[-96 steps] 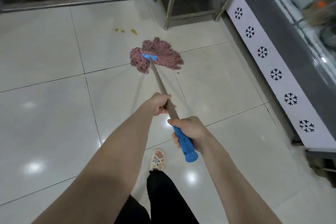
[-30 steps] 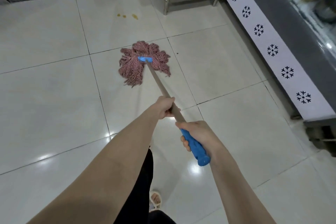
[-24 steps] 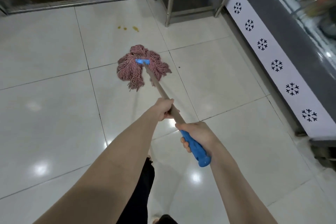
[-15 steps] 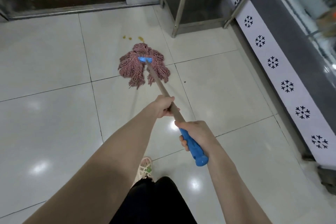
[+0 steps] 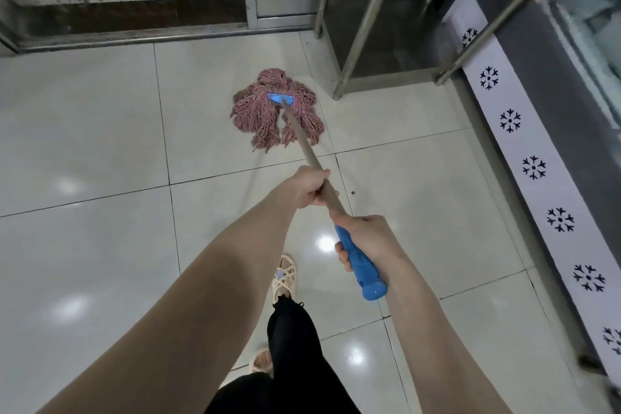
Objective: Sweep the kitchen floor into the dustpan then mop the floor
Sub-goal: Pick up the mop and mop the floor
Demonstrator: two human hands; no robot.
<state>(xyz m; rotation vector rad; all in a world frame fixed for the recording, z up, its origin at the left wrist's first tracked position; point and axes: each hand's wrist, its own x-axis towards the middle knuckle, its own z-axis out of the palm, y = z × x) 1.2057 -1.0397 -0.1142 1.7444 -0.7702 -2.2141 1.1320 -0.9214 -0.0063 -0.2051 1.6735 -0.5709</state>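
While spread on white floor tiles (image 5: 100,111) near a steel rack leg (image 5: 364,27), pink string mop head (image 5: 277,114), left hand (image 5: 307,188) curled round its shaft (image 5: 304,141), right hand (image 5: 366,235) clutching the blue grip (image 5: 366,274), snowflake-printed panel (image 5: 537,185) at right.

Cool, fairly bright overhead light falls evenly on the glossy floor (image 5: 100,131), which throws back small white glare spots at lower centre and left (round, soft-edged). Shadows are faint. Straight lines bow near the frame borders, and the upper right corner is smeared.
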